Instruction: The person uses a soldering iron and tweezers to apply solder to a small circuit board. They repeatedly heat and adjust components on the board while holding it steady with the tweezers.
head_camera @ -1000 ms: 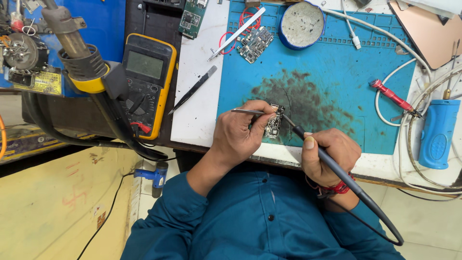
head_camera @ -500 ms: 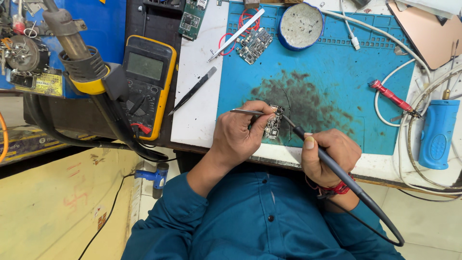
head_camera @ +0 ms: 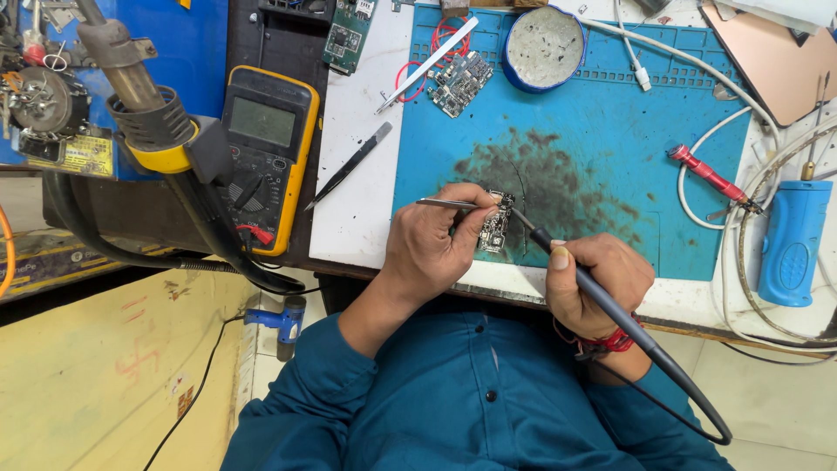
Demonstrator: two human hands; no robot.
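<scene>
A small circuit board lies on the blue work mat, over a dark scorched patch. My left hand pinches silver tweezers whose tips reach the board's upper edge. My right hand grips a dark soldering iron like a pen, its tip touching the top of the board. The iron's cable loops down past my right sleeve.
A yellow multimeter, a hot-air gun and black tweezers lie to the left. At the back are a round tin, another circuit board and a white stick. A red-handled tool, white cables and a blue device lie to the right.
</scene>
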